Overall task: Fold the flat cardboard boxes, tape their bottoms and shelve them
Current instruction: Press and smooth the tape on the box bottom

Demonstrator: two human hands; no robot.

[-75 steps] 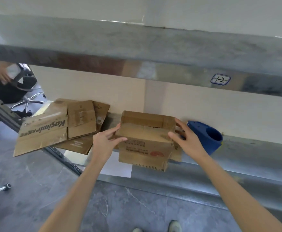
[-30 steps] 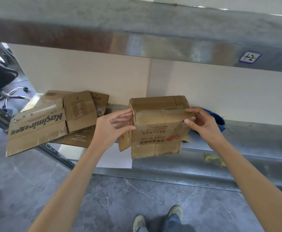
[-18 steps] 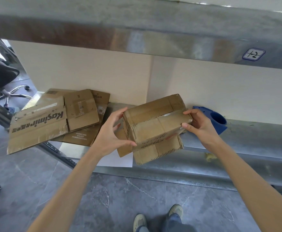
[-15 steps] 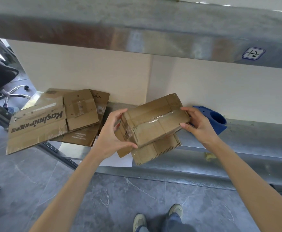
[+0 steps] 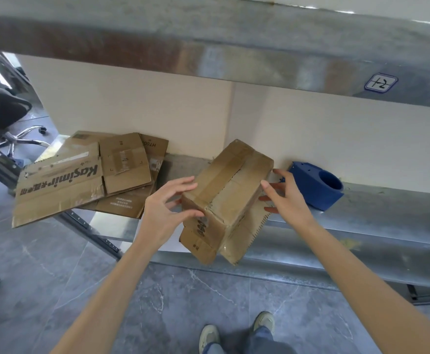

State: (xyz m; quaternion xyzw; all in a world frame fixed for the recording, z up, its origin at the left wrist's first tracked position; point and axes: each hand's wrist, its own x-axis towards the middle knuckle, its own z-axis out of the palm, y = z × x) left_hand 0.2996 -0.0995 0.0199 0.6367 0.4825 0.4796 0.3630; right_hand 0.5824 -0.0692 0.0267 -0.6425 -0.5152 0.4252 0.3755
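Observation:
A small worn cardboard box [image 5: 230, 190] hangs tilted over the front of the metal shelf [image 5: 377, 226], its closed flaps and centre seam facing up. Loose flaps dangle beneath it. My left hand [image 5: 168, 210] grips the box's near left end, index finger on top and thumb on the end face. My right hand [image 5: 286, 198] lies against the box's right side with fingers nearly straight, thumb at the upper edge. A stack of flat cardboard boxes [image 5: 81, 180] lies on the shelf to the left, overhanging its edge.
A blue tape dispenser [image 5: 316, 187] sits on the shelf just right of my right hand. An upper metal shelf [image 5: 234, 47] runs overhead. An office chair [image 5: 2, 111] stands at far left. My shoes [image 5: 234, 333] are on the grey floor below.
The box has been lifted off the shelf and turned over, from open side up to closed flaps up, and swung so one end points toward me. My right hand's grip has loosened.

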